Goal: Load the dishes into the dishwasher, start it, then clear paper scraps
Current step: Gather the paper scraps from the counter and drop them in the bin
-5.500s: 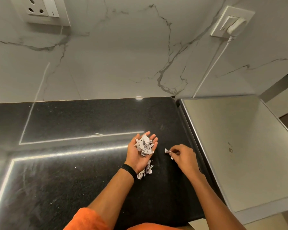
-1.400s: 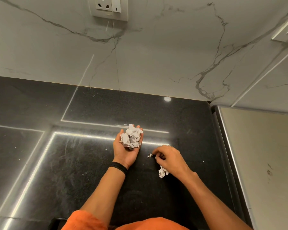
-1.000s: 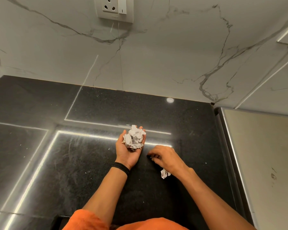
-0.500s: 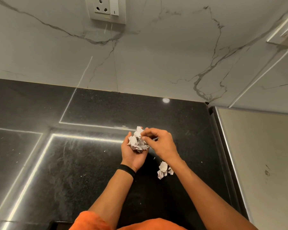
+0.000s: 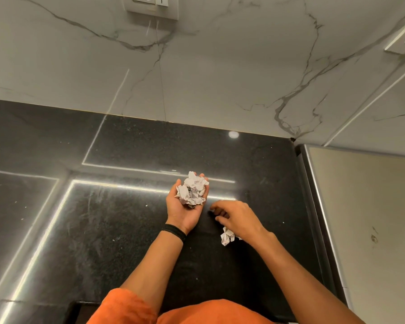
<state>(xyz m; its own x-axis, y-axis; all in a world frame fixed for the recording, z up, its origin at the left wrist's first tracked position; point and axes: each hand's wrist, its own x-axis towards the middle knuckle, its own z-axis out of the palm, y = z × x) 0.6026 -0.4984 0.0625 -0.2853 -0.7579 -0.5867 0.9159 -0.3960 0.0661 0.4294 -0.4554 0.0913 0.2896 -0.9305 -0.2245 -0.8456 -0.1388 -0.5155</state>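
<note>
My left hand point(image 5: 185, 215) lies palm up just above the black counter point(image 5: 98, 230). Its cupped fingers hold a heap of crumpled white paper scraps point(image 5: 192, 189). My right hand point(image 5: 240, 218) is a little to the right of it, palm down, with loosely curled fingertips at the counter surface. I see nothing between those fingers. One more crumpled paper scrap point(image 5: 227, 236) lies on the counter beside my right wrist.
A white marble backsplash rises behind the counter, with a wall socket point(image 5: 153, 5) at the top. A steel appliance top point(image 5: 372, 218) borders the counter on the right. Another socket plate point(image 5: 403, 43) sits at the upper right.
My right hand has left the heap in my left palm and dropped back to the counter on the right. The left hand still holds the scraps.
</note>
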